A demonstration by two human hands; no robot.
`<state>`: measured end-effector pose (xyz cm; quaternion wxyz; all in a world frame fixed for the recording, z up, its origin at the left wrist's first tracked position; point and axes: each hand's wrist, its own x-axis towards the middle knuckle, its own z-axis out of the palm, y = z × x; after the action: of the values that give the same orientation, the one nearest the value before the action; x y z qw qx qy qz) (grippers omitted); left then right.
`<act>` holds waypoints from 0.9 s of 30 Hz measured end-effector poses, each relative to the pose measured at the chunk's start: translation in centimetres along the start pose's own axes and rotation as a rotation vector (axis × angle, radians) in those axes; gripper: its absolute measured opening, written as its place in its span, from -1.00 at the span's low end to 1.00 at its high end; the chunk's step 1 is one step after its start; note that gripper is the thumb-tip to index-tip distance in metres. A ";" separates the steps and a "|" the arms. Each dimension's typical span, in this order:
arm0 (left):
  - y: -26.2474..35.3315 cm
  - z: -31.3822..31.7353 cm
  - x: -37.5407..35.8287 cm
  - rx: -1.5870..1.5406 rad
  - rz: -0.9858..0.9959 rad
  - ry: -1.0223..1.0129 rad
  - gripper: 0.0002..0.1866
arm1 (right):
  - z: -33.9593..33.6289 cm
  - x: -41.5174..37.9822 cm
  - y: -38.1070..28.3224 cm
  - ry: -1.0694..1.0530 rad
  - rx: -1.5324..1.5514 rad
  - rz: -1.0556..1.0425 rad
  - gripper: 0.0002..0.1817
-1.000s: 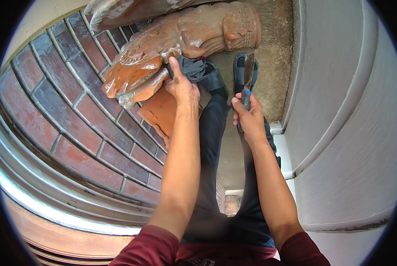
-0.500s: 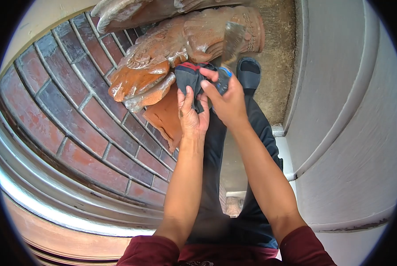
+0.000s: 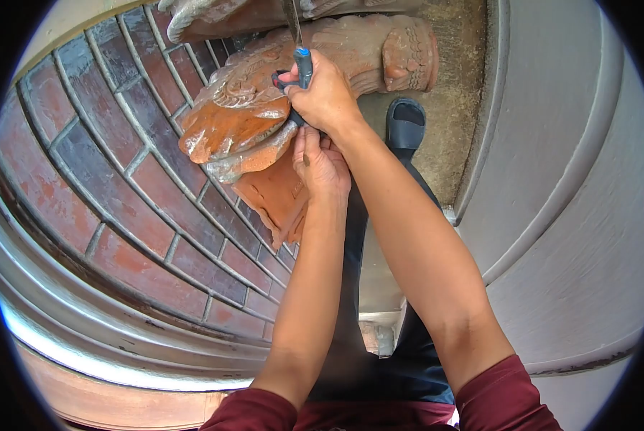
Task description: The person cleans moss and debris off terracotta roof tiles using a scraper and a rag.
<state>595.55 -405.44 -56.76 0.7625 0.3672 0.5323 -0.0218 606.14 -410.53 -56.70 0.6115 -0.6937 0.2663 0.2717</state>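
Observation:
My right hand (image 3: 327, 93) is closed round the blue-and-black handle of a scraper (image 3: 304, 68), its metal blade pointing up and away, seen nearly edge-on. Just below it, my left hand (image 3: 323, 165) has its fingers curled and pinching a dark cloth item (image 3: 297, 119), mostly hidden by both hands. The two hands touch or nearly touch. Beside and behind them lies a carved terracotta piece (image 3: 243, 118) with scaly relief and an orange, worn end.
A flat broken terracotta slab (image 3: 271, 197) leans below the carving. Another carved piece (image 3: 228, 18) lies farther off. Brick paving (image 3: 156, 187) spreads at left, a grey curved wall (image 3: 552, 179) stands at right. My slippered foot (image 3: 406, 123) rests on the ledge.
My right hand has moved left and up over the cloth item, turning the scraper so its blade shows edge-on. My left hand has shifted slightly right and down. The cloth item is now mostly covered.

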 end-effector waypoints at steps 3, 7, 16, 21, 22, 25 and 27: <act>0.0 -0.6 -1.1 0.011 -0.008 -0.034 -0.72 | 0.0 -0.9 0.3 0.018 -0.107 -0.076 -0.74; 1.2 -1.2 -1.2 0.080 -0.060 -0.037 -0.72 | 0.5 -1.4 -0.2 0.033 -0.230 -0.079 -0.73; 1.7 -1.7 -2.0 0.069 -0.148 -0.056 -0.76 | 0.2 -3.1 0.8 -0.025 -0.335 -0.121 -0.63; 2.4 -5.1 -4.6 0.304 -0.094 -0.090 -0.87 | -1.2 -8.0 3.3 0.021 -0.238 0.062 -0.67; 2.8 -4.7 -6.0 0.380 -0.077 -0.081 -0.89 | -1.8 -8.9 3.9 0.080 -0.125 0.077 -0.68; 3.9 -3.2 -8.2 0.775 0.229 -0.001 -0.89 | -2.4 -9.9 3.9 0.264 0.236 0.092 -0.72; 6.0 0.6 -9.0 1.046 0.618 -0.041 -0.88 | -1.6 -8.8 3.8 0.314 0.414 0.033 -0.69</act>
<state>594.74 -404.61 -46.00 0.4622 0.8302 0.3047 -0.0651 597.31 -412.17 -53.04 0.6871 -0.5831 0.4191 0.1102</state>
